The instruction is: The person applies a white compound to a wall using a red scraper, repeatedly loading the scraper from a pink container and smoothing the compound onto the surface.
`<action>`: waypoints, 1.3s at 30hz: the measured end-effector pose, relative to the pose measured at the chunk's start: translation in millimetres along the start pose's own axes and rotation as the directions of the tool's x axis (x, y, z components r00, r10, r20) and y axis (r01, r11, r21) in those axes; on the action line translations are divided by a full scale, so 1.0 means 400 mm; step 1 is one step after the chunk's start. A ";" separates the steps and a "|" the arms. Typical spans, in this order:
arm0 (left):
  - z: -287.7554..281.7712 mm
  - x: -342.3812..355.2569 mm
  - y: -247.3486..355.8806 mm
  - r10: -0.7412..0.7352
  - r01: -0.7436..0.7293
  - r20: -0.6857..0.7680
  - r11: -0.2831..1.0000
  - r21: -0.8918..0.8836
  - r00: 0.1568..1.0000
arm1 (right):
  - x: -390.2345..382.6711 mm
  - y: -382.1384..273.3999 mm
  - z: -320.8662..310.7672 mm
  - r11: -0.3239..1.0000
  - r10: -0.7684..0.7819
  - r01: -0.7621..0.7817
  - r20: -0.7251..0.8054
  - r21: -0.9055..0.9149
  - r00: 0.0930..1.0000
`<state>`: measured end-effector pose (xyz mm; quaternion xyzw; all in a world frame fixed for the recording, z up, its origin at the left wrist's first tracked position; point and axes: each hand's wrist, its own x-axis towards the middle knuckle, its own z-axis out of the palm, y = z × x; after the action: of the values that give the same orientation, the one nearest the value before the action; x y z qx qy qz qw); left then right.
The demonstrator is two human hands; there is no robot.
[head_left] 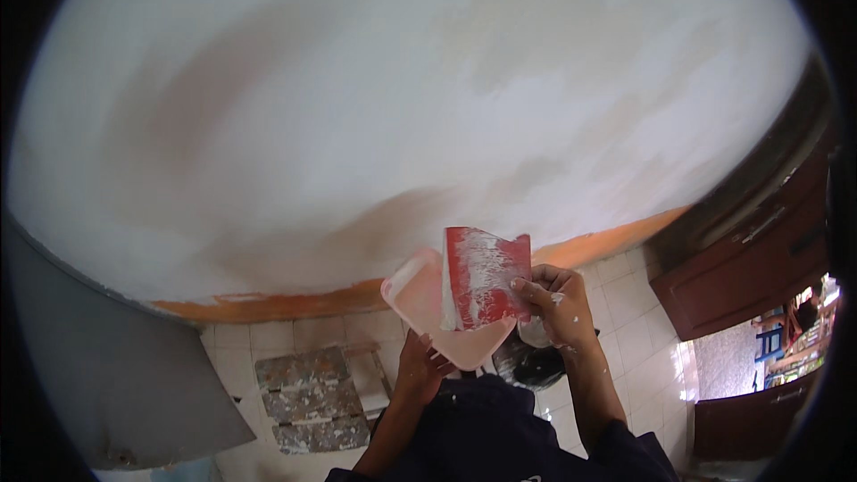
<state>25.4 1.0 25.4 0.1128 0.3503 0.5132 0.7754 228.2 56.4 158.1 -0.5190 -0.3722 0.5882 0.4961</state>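
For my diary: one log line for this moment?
left hand: holds pink tray | right hand: holds red scraper on tray | wall: white putty

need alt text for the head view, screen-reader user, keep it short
Seen from above, a person's left hand holds a pale pink plastic board while the right hand presses a red, plaster-smeared scraper against it. Ahead is a white, patchily plastered wall with an orange strip at its base, above a tiled floor.
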 end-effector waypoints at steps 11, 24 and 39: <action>0.157 -0.008 0.060 0.081 -0.083 0.024 0.988 0.130 0.996 | 0.080 -0.350 -0.018 0.674 -0.694 0.739 -0.333 0.011 0.638; -0.097 -0.038 0.075 0.188 -0.197 -0.228 0.980 -0.015 0.955 | 0.262 -0.103 0.355 -0.471 -0.882 0.515 0.382 -0.716 -0.275; -0.112 -0.057 0.121 0.267 -0.265 -0.197 0.963 0.038 0.943 | 0.307 -0.154 0.410 -0.365 -0.923 0.489 0.237 -0.793 -0.305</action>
<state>-44.0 -5.7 28.3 0.1111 0.4111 0.6200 0.6590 83.4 202.2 217.5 -0.3231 -0.6185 -0.3836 0.6049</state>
